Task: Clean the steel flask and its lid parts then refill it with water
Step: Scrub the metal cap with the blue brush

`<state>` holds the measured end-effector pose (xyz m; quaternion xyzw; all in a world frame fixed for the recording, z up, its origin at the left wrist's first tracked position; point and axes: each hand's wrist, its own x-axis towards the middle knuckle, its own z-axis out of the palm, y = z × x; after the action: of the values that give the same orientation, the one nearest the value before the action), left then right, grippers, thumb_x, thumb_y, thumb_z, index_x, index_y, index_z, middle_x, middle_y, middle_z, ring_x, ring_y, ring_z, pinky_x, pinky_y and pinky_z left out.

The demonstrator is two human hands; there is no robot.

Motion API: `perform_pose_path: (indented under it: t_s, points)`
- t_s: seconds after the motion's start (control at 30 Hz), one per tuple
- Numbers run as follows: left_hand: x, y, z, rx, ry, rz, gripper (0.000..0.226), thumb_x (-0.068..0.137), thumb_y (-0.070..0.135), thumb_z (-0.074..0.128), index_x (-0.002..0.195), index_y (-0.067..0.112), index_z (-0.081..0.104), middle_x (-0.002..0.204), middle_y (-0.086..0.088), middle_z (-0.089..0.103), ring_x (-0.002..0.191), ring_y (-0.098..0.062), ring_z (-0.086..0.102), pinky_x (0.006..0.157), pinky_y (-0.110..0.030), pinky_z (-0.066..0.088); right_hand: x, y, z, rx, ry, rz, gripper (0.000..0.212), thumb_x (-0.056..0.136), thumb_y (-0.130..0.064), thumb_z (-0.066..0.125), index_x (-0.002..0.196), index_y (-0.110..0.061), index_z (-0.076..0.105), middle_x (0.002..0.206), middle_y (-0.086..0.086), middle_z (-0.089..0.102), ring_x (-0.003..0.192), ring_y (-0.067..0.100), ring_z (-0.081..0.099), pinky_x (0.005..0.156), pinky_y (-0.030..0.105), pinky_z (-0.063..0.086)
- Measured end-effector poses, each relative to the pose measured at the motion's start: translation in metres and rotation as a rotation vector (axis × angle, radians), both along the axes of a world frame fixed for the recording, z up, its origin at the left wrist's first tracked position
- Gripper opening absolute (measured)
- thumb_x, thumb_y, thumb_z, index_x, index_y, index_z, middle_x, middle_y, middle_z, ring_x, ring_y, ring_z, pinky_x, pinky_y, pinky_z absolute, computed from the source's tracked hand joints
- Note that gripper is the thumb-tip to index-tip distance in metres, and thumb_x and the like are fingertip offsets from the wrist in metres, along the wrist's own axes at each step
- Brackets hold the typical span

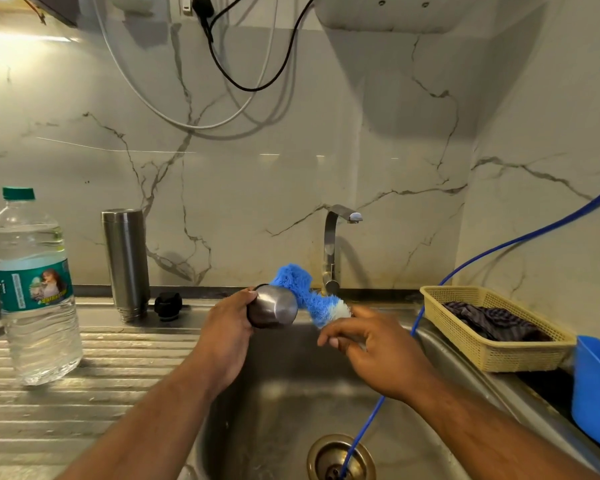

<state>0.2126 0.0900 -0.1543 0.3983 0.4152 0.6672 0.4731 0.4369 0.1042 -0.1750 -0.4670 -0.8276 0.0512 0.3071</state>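
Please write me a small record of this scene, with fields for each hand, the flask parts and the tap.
left hand: grips the steel cup lid over the sink
right hand: holds the blue scrubber by its white end, touching the lid
steel flask: stands mouth down on the drainboard
black stopper: on the drainboard, just right of the flask
water bottle: capped, at the drainboard's left
tap: no water visibly running

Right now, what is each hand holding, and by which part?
The left hand grips the steel cup round its side; the right hand holds the blue brush by its white end.
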Motion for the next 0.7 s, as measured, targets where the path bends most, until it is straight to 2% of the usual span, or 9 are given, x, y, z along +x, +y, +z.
perform_pose_path:
  t_s: [0.17, 0.27, 0.37, 0.43, 0.5, 0.57, 0.6, 0.63, 0.7]
  points:
    - [0.0, 0.004, -0.006, -0.045, -0.321, -0.108, 0.03, 0.107, 0.015, 0.042, 0.125, -0.002, 0.058, 0.117, -0.02, 0.072, 0.108, -0.028, 0.068, 0.096, -0.037, 0.05, -0.003, -0.002, -0.003, -0.03, -0.004, -0.005, 0.014, 0.1, -0.044, 0.057, 0.107, -0.05, 0.067, 0.115, -0.022, 0.053, 0.109, -0.001, 0.049, 0.083, 0.016, 0.045]
    - [-0.001, 0.003, -0.003, -0.035, -0.508, -0.064, 0.025, 0.106, 0.017, 0.046, 0.121, 0.0, 0.056, 0.116, -0.024, 0.072, 0.107, -0.03, 0.072, 0.102, -0.041, 0.051, -0.007, -0.007, -0.001, -0.04, -0.046, -0.008, 0.016, 0.101, -0.047, 0.053, 0.111, -0.05, 0.065, 0.114, -0.021, 0.051, 0.107, -0.003, 0.047, 0.077, 0.013, 0.04]
    - [-0.009, 0.003, 0.0, -0.009, -0.591, 0.021, 0.021, 0.104, 0.017, 0.052, 0.117, 0.001, 0.056, 0.118, -0.026, 0.069, 0.105, -0.031, 0.073, 0.095, -0.042, 0.054, -0.009, -0.014, 0.004, -0.053, -0.097, 0.032, 0.022, 0.101, -0.051, 0.05, 0.118, -0.056, 0.062, 0.111, -0.022, 0.051, 0.103, -0.004, 0.049, 0.076, 0.013, 0.042]
    - [-0.014, 0.005, 0.0, -0.02, -0.624, 0.032, 0.026, 0.103, 0.018, 0.053, 0.122, 0.001, 0.055, 0.122, -0.025, 0.068, 0.104, -0.031, 0.073, 0.093, -0.042, 0.055, -0.011, -0.02, 0.008, -0.034, -0.121, 0.087, 0.031, 0.103, -0.05, 0.046, 0.128, -0.068, 0.05, 0.111, -0.021, 0.05, 0.101, -0.003, 0.049, 0.078, 0.015, 0.045]
    - [-0.014, 0.005, 0.0, -0.056, -0.642, -0.007, 0.027, 0.107, 0.017, 0.046, 0.125, -0.001, 0.054, 0.126, -0.025, 0.066, 0.113, -0.032, 0.069, 0.099, -0.043, 0.052, -0.014, -0.025, 0.012, 0.024, -0.173, 0.117, 0.051, 0.106, -0.047, 0.041, 0.142, -0.075, 0.018, 0.118, -0.019, 0.051, 0.102, -0.001, 0.05, 0.081, 0.015, 0.046]
    - [-0.009, 0.003, 0.0, -0.086, -0.621, -0.053, 0.024, 0.108, 0.013, 0.041, 0.118, -0.002, 0.055, 0.125, -0.025, 0.066, 0.115, -0.033, 0.066, 0.097, -0.044, 0.05, -0.019, -0.027, 0.012, 0.082, -0.168, 0.092, 0.075, 0.106, -0.047, 0.043, 0.145, -0.069, -0.016, 0.132, -0.012, 0.054, 0.106, 0.003, 0.055, 0.087, 0.018, 0.046]
    - [-0.006, 0.003, 0.0, -0.092, -0.606, -0.066, 0.023, 0.108, 0.012, 0.04, 0.117, -0.002, 0.055, 0.123, -0.024, 0.067, 0.113, -0.032, 0.067, 0.094, -0.043, 0.05, -0.02, -0.026, 0.011, 0.112, -0.147, 0.066, 0.082, 0.104, -0.047, 0.047, 0.145, -0.066, -0.023, 0.135, -0.01, 0.057, 0.106, 0.003, 0.056, 0.087, 0.019, 0.046]
    - [-0.005, 0.003, 0.001, -0.096, -0.601, -0.069, 0.023, 0.108, 0.011, 0.041, 0.12, -0.001, 0.055, 0.122, -0.024, 0.068, 0.111, -0.031, 0.068, 0.091, -0.043, 0.052, -0.02, -0.023, 0.008, 0.142, -0.119, 0.037, 0.086, 0.103, -0.049, 0.05, 0.147, -0.063, -0.022, 0.136, -0.012, 0.058, 0.106, 0.001, 0.056, 0.086, 0.019, 0.045]
    - [-0.009, 0.003, 0.003, -0.093, -0.618, -0.051, 0.025, 0.107, 0.012, 0.045, 0.127, 0.0, 0.055, 0.113, -0.022, 0.072, 0.106, -0.029, 0.071, 0.085, -0.04, 0.058, -0.013, -0.014, 0.003, 0.182, -0.073, -0.023, 0.08, 0.1, -0.052, 0.054, 0.152, -0.061, -0.006, 0.141, -0.017, 0.056, 0.114, -0.006, 0.049, 0.09, 0.014, 0.04]
